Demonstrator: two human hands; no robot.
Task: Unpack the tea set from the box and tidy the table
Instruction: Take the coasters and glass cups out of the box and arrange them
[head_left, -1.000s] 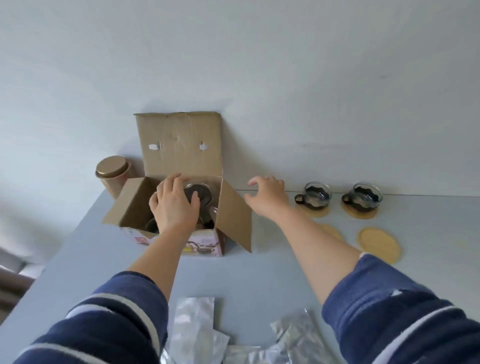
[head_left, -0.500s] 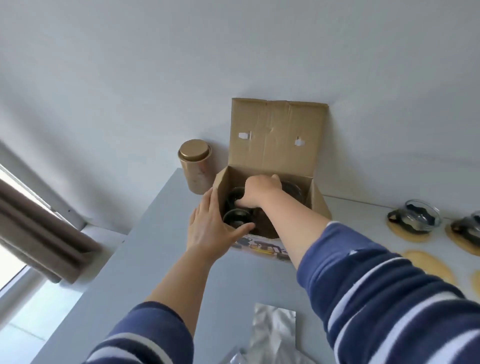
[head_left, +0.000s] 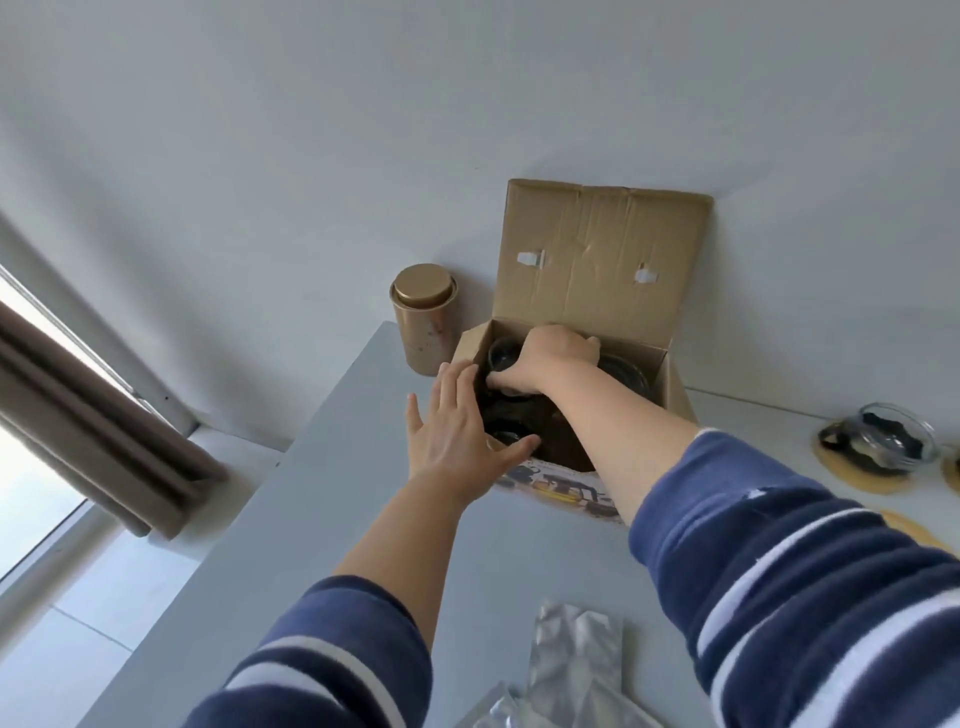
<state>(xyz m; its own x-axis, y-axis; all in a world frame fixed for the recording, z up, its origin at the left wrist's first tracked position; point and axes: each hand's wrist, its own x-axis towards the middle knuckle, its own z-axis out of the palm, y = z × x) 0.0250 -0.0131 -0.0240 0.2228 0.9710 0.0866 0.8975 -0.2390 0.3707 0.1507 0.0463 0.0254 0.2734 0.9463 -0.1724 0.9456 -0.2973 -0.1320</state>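
Right hand (head_left: 540, 361) grip: inside cardboard box (head_left: 597, 270), fingers curled on rim of glass cup (head_left: 503, 353). Left hand (head_left: 457, 431) grip: released, palm flat against box's left wall. Grey desk (head_left: 322, 493) carries box at back edge. Gold tin (head_left: 426, 319) just beside box. Unpacked cup (head_left: 891, 436) on coaster, right. Foil bags (head_left: 574, 660) near front edge.

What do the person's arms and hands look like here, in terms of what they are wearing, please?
Both arms wear a navy blue top with white horizontal stripes. The left sleeve and the right sleeve are pushed up, leaving the forearms bare. The left hand and right hand are bare: no gloves, and no rings or watch that can be seen.
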